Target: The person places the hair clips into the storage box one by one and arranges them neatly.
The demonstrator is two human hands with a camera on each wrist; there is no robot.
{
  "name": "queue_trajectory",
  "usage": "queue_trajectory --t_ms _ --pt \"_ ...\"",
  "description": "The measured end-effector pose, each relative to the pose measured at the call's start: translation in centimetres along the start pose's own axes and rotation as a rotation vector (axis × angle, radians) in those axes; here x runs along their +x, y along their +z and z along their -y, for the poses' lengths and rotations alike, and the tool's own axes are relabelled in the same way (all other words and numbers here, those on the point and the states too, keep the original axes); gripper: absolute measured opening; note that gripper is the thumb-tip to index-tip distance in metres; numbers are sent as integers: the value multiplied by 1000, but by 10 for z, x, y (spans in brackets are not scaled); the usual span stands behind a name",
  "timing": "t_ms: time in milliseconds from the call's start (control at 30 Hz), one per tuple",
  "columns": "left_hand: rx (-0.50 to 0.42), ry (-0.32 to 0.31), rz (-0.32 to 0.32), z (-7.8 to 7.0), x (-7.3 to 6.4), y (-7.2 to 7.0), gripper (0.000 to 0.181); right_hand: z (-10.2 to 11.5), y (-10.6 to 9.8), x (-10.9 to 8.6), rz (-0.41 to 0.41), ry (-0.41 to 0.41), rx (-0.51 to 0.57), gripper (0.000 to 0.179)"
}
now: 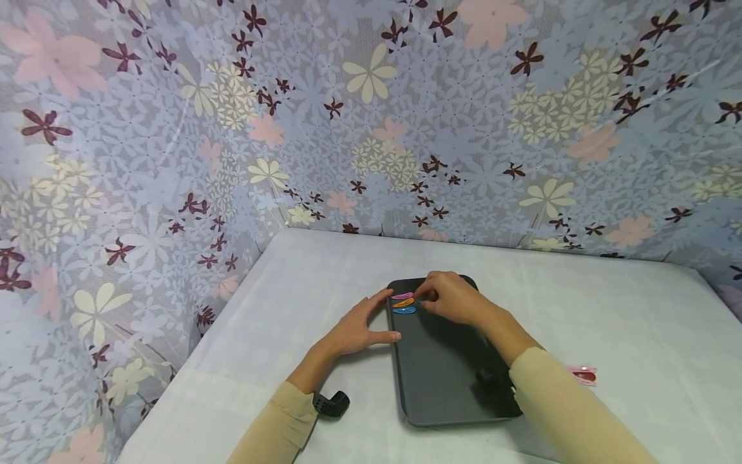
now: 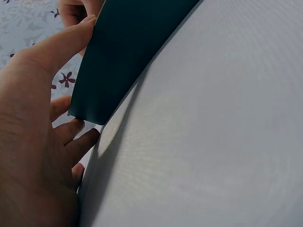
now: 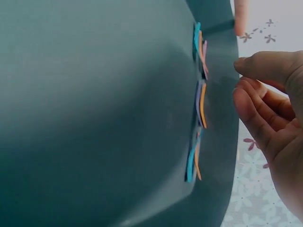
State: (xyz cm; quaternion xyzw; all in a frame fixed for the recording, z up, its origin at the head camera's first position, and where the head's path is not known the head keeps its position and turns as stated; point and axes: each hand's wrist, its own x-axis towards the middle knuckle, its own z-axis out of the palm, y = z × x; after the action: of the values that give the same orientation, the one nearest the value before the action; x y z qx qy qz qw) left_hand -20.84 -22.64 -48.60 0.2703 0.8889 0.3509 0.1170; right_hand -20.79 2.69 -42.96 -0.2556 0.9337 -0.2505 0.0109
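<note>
Hair clips lie in a dark tray point(image 1: 443, 370). A pink clip point(image 1: 402, 296), an orange clip point(image 1: 402, 302) and a blue clip point(image 1: 404, 310) show at its far left corner. In the right wrist view, more clips, including an orange-yellow clip point(image 3: 202, 105), form a row of small groups along one wall. My right hand point(image 1: 455, 298) hovers over that far end, thumb and fingertips bent toward each other with nothing visible between them. My left hand point(image 1: 355, 327) touches the tray's left side near the corner, thumb and fingers spread along the rim.
A small pink-and-red packet point(image 1: 583, 375) lies on the white-covered table point(image 1: 324, 270), right of the tray and beside the right sleeve. Flower-patterned fabric point(image 1: 371, 129) rises behind the table and on its left. A black wrist camera point(image 1: 332, 405) sits on the left wrist.
</note>
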Motion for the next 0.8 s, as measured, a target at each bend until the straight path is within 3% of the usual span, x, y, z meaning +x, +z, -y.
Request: queue_trajectory --t_ms 800 --pt "-27 17 0 -1 3 0 90 -34 -36 -46 2 79 93 22"
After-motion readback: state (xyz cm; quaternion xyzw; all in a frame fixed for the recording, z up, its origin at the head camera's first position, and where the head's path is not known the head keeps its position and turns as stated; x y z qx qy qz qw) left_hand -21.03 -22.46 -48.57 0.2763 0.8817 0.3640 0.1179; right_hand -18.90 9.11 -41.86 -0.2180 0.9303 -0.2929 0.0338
